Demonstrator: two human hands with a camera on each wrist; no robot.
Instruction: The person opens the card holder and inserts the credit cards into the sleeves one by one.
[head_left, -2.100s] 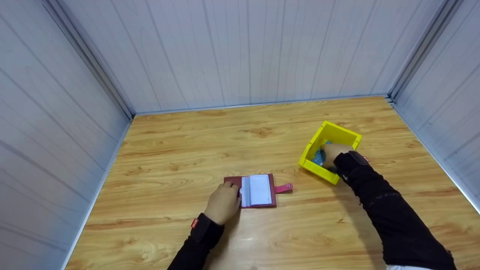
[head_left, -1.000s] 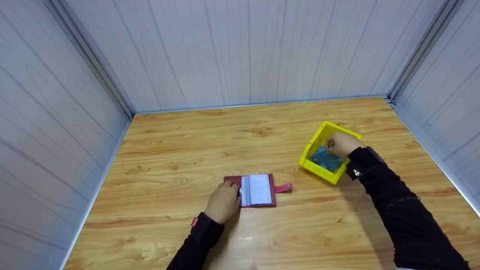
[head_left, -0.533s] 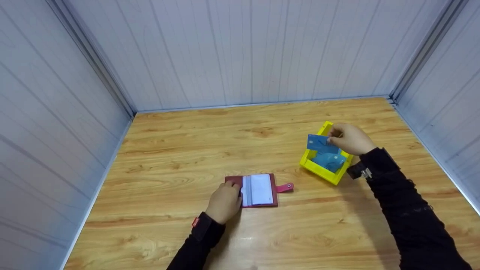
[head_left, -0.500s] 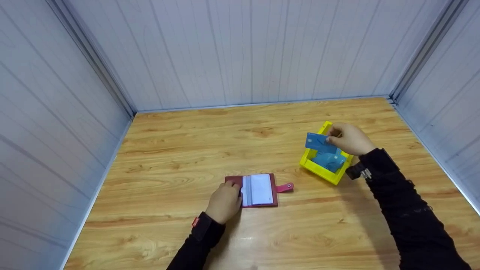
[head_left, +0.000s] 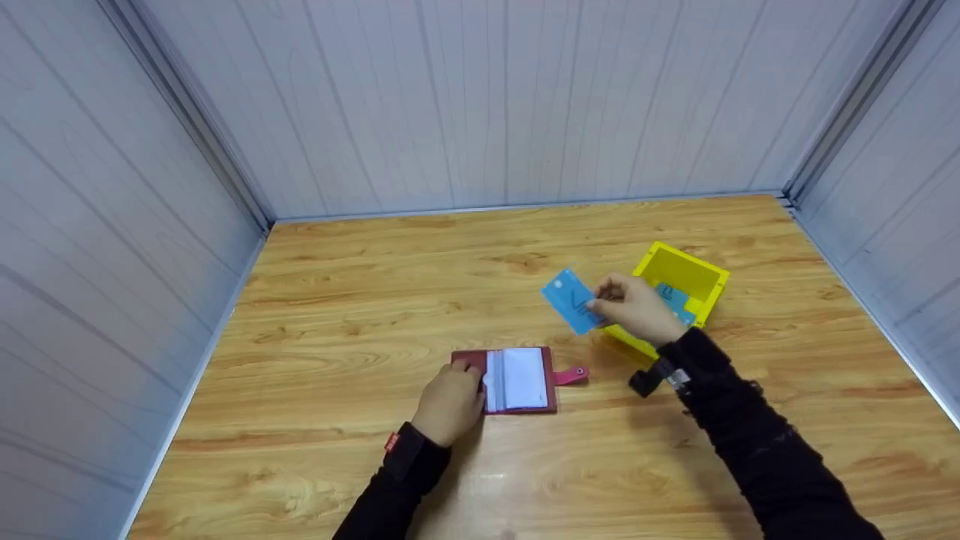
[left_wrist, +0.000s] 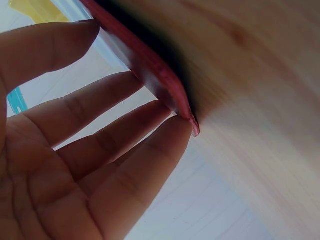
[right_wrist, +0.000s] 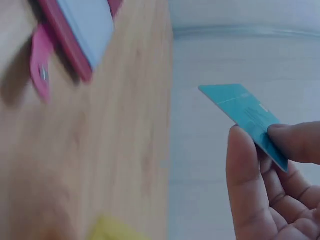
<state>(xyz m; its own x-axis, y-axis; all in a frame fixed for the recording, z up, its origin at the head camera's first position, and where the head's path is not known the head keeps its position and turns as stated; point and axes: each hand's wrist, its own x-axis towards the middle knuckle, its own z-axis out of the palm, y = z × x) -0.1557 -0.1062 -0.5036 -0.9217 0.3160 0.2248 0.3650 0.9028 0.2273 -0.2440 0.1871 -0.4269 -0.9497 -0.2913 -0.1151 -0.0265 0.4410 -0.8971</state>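
A dark red card holder (head_left: pixel 553 401) lies unfolded on the table in the head view, its clear plastic sleeves (head_left: pixel 523 379) facing up and its pink snap strap (head_left: pixel 570 376) pointing right. My left hand (head_left: pixel 447 405) rests on the left cover; the left wrist view shows the fairly straight fingers (left_wrist: pixel 112 142) touching that cover with their tips. Between thumb and fingers, my right hand (head_left: pixel 639 306) pinches a blue card (head_left: pixel 568 296), held above the table between the holder and the yellow bin (head_left: pixel 686 264). Other blue cards (head_left: pixel 673 298) lie in the bin, partly hidden behind my right hand.
The wooden table (head_left: pixel 360 300) runs back to a pale panelled wall (head_left: pixel 480 105), with side walls at left and right. The yellow bin stands at the right, turned at an angle.
My right hand has picked a blue card out of the yellow bin, lifted it, and carried it left toward the card holder. My left hand has stayed on the left cover.
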